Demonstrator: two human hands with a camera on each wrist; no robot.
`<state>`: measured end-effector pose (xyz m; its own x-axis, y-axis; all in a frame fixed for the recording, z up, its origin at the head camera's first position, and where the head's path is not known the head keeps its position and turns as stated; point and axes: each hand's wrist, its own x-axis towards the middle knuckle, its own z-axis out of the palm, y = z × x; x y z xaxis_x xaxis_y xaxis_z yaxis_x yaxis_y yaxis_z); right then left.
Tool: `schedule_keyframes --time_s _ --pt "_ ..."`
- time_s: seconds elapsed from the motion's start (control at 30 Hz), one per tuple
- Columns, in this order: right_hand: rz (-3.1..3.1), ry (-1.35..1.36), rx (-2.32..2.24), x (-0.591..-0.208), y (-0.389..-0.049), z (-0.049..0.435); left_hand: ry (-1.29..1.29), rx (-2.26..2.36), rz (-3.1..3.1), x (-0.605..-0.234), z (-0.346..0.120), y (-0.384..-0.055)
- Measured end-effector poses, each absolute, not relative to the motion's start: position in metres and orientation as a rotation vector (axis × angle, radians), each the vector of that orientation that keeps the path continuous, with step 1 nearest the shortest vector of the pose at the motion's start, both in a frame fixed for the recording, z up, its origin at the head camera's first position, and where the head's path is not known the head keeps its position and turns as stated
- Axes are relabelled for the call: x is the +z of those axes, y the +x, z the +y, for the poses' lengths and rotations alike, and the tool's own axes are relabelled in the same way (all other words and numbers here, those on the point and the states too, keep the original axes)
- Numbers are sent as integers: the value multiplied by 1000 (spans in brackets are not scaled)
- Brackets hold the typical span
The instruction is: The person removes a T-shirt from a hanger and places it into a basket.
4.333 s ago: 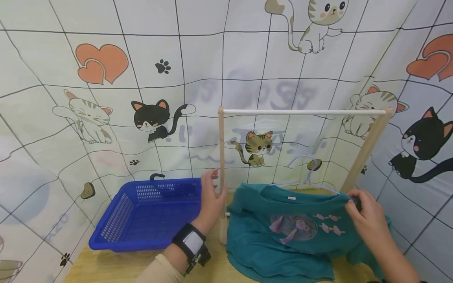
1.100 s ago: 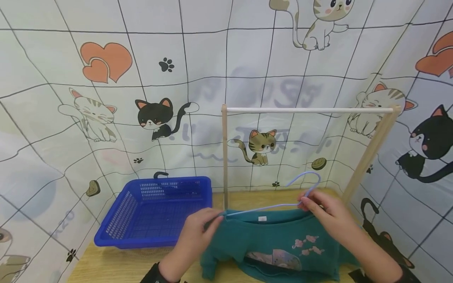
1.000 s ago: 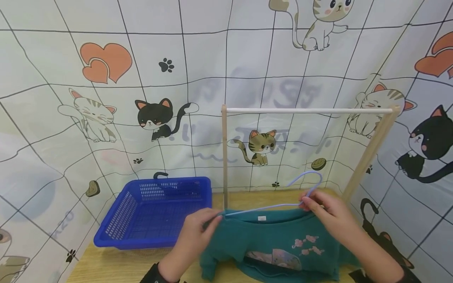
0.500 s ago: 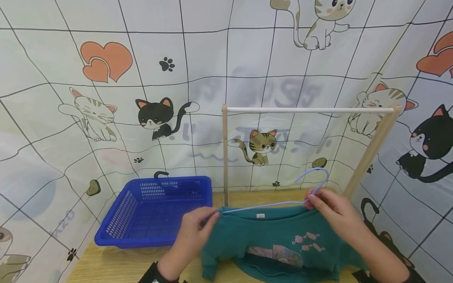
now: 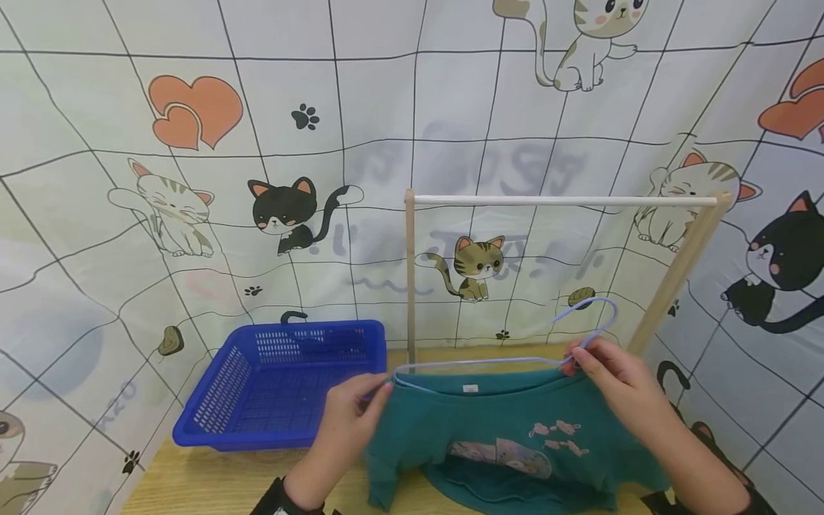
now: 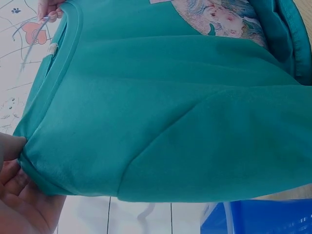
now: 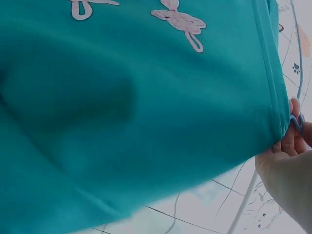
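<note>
A teal shirt (image 5: 476, 425) with pink bows and a picture patch hangs between both hands, its lower part over the table. A lavender hanger (image 5: 615, 312) has its left end at the shirt's neckline, with its hook up at the right. My left hand (image 5: 350, 415) pinches the shirt's left shoulder by the hanger's tip; the left wrist view shows the cloth between thumb and fingers. With thumb and fingertips, my right hand (image 5: 618, 379) grips the hanger below its hook, beside the neckline. In the right wrist view, cloth hides much of the scene beyond.
Behind the shirt stands a wooden rack with a white crossbar (image 5: 560, 201). A blue plastic basket (image 5: 277, 447) sits on the wooden table (image 5: 187, 483) at the left. Grid-patterned cloth with printed cats (image 5: 283, 207) lines the back and sides.
My left hand has come from the rack's post to the shirt's left shoulder, my right from its right shoulder to the hanger. Lately the hanger has shifted right and slightly up.
</note>
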<state>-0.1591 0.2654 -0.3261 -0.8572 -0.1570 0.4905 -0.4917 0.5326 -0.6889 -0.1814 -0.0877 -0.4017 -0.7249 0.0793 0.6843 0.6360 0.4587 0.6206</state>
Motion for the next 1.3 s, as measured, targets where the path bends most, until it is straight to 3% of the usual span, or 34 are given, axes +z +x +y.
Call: schedule_keyframes --time_s 0.2,0.67,1.03,1.3 --pt "-2298 537 1512 -327 -162 268 -612 -1263 -2143 -406 -85 -182" --pt "-2375 511 1318 -329 -163 258 -555 -1337 -2051 -395 -83 -182" --pt "-2377 663 1296 -341 -168 248 -852 -1055 -2027 -379 -66 -179" --pt "-2400 701 1239 -344 -165 234 -817 -1009 -2277 -382 -56 -175"
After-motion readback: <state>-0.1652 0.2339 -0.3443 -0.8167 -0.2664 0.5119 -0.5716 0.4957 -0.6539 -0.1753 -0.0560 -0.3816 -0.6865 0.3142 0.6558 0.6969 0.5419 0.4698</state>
